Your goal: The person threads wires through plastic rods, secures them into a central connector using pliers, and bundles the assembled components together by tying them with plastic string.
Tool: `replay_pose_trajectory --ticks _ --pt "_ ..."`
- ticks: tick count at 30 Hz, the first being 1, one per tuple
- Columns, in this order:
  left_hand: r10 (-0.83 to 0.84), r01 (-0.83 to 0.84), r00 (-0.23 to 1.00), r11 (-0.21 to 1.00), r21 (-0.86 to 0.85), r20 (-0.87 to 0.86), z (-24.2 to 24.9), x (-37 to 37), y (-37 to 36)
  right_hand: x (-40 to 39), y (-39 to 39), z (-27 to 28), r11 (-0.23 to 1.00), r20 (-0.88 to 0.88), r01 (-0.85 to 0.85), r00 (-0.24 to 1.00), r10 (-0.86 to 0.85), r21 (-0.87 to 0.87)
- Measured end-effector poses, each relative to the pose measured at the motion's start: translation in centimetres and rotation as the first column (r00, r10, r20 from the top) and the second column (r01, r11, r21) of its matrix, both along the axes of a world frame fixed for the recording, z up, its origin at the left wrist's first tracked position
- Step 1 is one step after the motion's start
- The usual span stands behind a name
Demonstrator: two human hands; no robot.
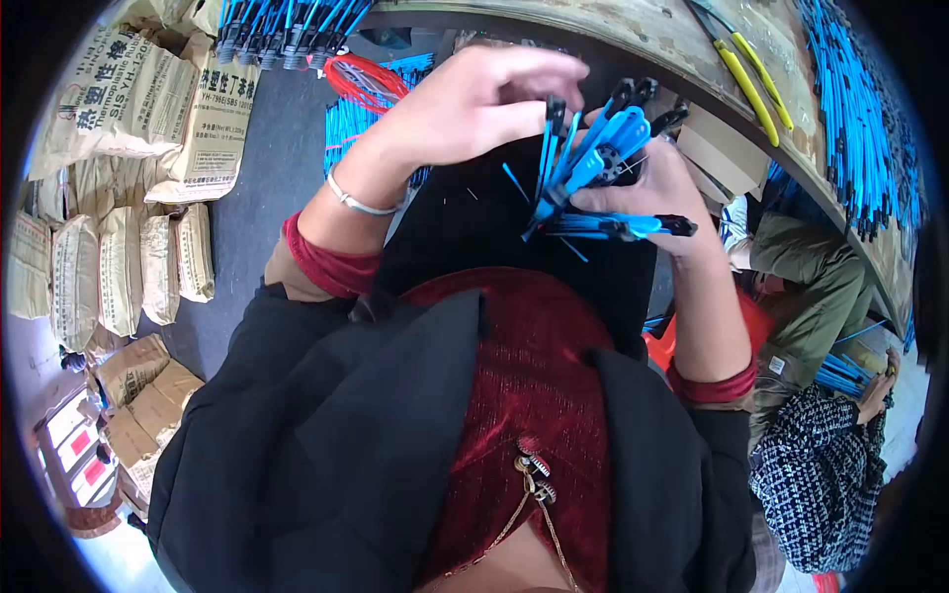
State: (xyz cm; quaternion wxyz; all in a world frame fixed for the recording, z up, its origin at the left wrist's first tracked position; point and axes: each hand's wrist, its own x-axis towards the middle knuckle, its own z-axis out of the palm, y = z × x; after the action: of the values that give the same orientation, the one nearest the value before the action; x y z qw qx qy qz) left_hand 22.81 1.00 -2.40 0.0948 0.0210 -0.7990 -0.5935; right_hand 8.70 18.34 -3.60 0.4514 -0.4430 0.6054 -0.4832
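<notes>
My right hand (660, 193) grips a fanned bunch of blue plastic strips with black tips (593, 163) in front of my chest. My left hand (474, 104) reaches in from the left and pinches one black-tipped blue strip (549, 133) at the top of the bunch. A thin bangle sits on my left wrist. Both hands are over my dark lap, just below the edge of the workbench (633, 40).
Piles of blue strips (855, 109) and yellow-handled cutters (746, 79) lie on the workbench. More blue strips (287, 30) and a red coil (366, 79) lie on the floor. Printed sacks (129, 109) stack at left. Another person (820, 465) sits at right.
</notes>
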Motion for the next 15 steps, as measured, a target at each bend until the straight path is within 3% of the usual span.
replay_pose_trajectory --ticks 1,2,3,5,6,7,9,12,15 --pt "0.012 -0.012 1.000 0.979 0.203 0.002 -0.6 0.9 0.4 0.4 0.1 -0.2 0.998 -0.021 0.068 0.997 -0.068 -0.008" --pt "-0.036 0.047 0.998 0.966 0.255 -0.049 -0.9 1.6 1.3 0.8 0.2 -0.4 0.992 -0.046 0.129 0.991 -0.129 -0.006" --pt "-0.087 0.077 0.996 0.972 0.220 0.036 -0.1 2.3 1.8 1.2 0.4 -0.7 0.983 -0.067 0.186 0.980 -0.185 0.001" --pt "0.036 -0.033 0.999 0.996 0.080 -0.041 -2.1 2.5 3.0 2.4 0.4 -0.5 0.968 -0.185 0.250 0.952 -0.245 0.005" --pt "0.121 -0.139 0.980 0.985 -0.106 -0.158 -2.8 2.3 3.4 2.9 0.4 -0.2 0.965 -0.282 0.262 0.926 -0.251 0.000" --pt "0.151 -0.169 0.968 0.983 -0.076 -0.200 -3.3 2.2 3.6 3.5 0.4 0.2 0.961 -0.376 0.276 0.890 -0.257 -0.003" --pt "0.159 -0.205 0.951 0.966 -0.155 -0.267 -3.9 1.8 3.8 3.6 0.4 0.2 0.963 -0.364 0.268 0.897 -0.251 -0.005" --pt "0.269 -0.300 0.922 0.951 -0.075 -0.280 -4.0 0.8 4.8 2.7 0.7 -0.3 0.965 -0.287 0.262 0.925 -0.251 0.000" --pt "0.359 -0.428 0.887 0.874 -0.229 -0.289 -2.5 0.3 5.7 2.0 0.9 -0.7 0.966 -0.258 0.259 0.934 -0.248 0.009"
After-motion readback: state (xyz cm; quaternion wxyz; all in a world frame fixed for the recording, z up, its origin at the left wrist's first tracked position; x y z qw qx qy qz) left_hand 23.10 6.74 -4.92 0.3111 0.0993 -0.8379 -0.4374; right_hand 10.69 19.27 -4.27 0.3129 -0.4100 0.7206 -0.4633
